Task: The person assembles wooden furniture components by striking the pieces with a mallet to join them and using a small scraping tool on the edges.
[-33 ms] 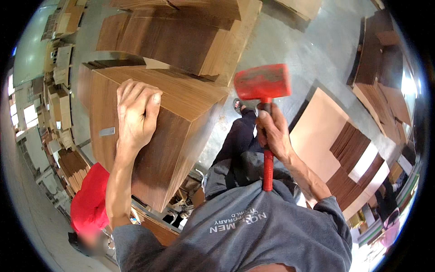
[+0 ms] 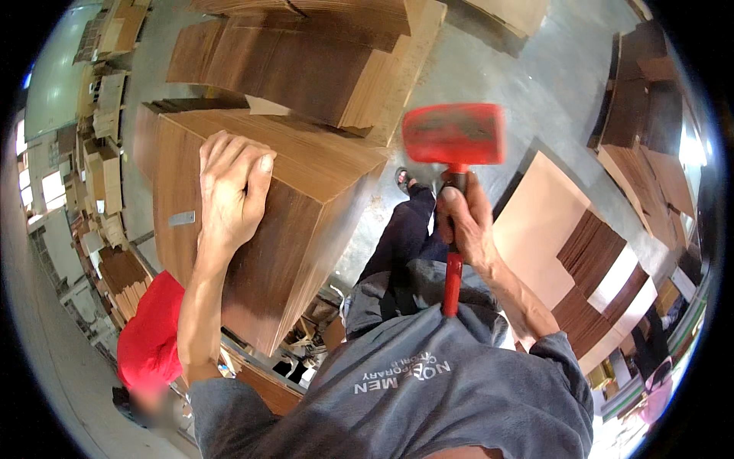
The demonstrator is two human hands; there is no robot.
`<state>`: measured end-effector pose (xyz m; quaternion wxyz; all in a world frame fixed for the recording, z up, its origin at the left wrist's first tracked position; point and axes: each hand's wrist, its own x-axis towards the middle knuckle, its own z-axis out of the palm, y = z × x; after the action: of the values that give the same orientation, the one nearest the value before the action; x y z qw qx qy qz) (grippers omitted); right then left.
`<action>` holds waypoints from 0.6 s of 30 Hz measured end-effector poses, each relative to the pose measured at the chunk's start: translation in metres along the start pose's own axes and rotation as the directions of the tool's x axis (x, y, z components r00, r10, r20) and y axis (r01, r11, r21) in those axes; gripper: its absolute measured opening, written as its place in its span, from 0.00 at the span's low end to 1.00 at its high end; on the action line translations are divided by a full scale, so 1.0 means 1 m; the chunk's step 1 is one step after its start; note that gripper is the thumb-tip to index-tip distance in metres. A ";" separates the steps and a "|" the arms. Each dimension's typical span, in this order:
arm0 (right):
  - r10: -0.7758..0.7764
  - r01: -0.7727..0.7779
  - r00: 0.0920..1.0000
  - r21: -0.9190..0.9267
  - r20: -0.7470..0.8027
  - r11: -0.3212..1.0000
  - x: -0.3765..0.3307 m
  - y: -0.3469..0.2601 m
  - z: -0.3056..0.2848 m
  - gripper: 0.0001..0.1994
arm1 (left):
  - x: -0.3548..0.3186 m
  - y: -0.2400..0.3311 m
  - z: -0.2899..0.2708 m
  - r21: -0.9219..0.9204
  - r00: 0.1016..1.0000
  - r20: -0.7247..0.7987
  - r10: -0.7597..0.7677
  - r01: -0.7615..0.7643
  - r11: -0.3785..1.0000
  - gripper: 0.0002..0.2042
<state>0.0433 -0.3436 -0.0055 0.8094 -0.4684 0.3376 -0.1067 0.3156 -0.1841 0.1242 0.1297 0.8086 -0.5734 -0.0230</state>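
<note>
My right hand (image 2: 465, 218) is wrapped around the handle of a red mallet (image 2: 453, 136), its thumb lying along the grip. The mallet is upright in view, with dark scuffs on its head, and it is held clear of the wood. My left hand (image 2: 233, 183) is closed at the top edge of a brown wood-grain cabinet (image 2: 283, 245). Its fingers curl over that edge and the fingertips are hidden; the thumb lies along the near side. A small metal plate (image 2: 182, 219) shows on the cabinet's left part.
More brown panels (image 2: 287, 65) stand just beyond the cabinet. On the right, a stack of boards (image 2: 592, 245) rests above the grey floor (image 2: 497, 92), with further wooden pieces (image 2: 650, 107) behind. A person in a red shirt (image 2: 149, 329) is at the lower left.
The mallet and my right hand have shifted slightly right, and the mallet's head looks a little larger. My left hand keeps its place on the cabinet.
</note>
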 end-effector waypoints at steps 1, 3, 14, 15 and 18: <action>-0.118 0.118 0.993 0.007 0.022 0.993 0.001 -0.003 -0.003 0.20 | 0.002 0.001 0.000 -0.004 1.000 -0.009 0.001 -0.001 1.000 0.13; -0.272 0.283 0.936 -0.019 0.223 0.959 0.011 -0.015 -0.025 0.17 | -0.002 -0.002 0.001 0.017 1.000 -0.004 -0.013 0.013 1.000 0.13; -0.197 0.343 0.808 -0.173 0.555 0.923 0.001 0.118 -0.029 0.14 | 0.004 0.006 -0.002 0.009 0.997 0.062 -0.040 0.040 0.999 0.16; -0.196 0.393 0.768 -0.207 0.610 0.896 -0.001 0.122 -0.020 0.13 | 0.002 0.005 -0.002 0.009 0.997 0.068 -0.044 0.044 0.999 0.16; -0.390 0.571 0.717 -0.167 0.577 0.804 0.004 0.070 0.005 0.15 | 0.001 0.004 0.001 0.008 0.995 0.081 -0.052 0.052 0.999 0.16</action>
<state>0.0394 -0.3048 -0.0637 0.7206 -0.6812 -0.0148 -0.1283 0.3119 -0.1870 0.1240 0.1033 0.8220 -0.5570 -0.0577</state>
